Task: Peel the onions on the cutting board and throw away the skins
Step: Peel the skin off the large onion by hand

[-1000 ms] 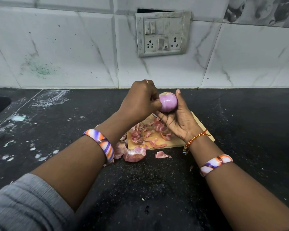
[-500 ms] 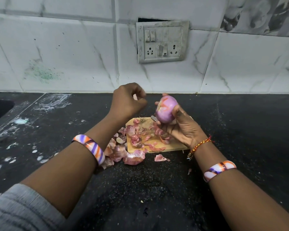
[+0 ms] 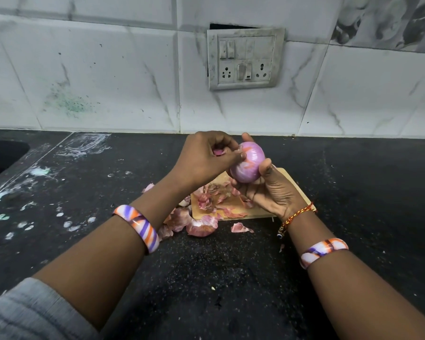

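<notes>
Black speckled stone forms the surface [image 3: 206, 278], and both forearms reach across it from 6 o'clock, each wearing a striped bangle. Just past the wrists, loose skins [image 3: 201, 225] lie heaped at the near-left corner of the cutting board [image 3: 302, 195] and spill off its edge onto the stone; more scraps are scattered on the board itself. Above the board, the right hand [image 3: 272, 190] cradles the onion [image 3: 247, 162] from below, thumb and fingers curled round it, so the bulb sits clear of the wood. It looks largely bare and purple, with streaks of thin skin left on the upper side.

At 9 o'clock from the onion, touching it, the left hand [image 3: 204, 160] is the working grip: its fingertips pinch at the bulb's left flank, and a small pink skin scrap [image 3: 217, 152] is tucked in the curled fingers. The bulb's axis appears tilted up toward 1 o'clock. Pulling the remaining strip would probably go leftward, away from the supporting palm.

Beyond, at 12 o'clock, stand a marbled tile wall and a grey switch plate [image 3: 245, 58].
</notes>
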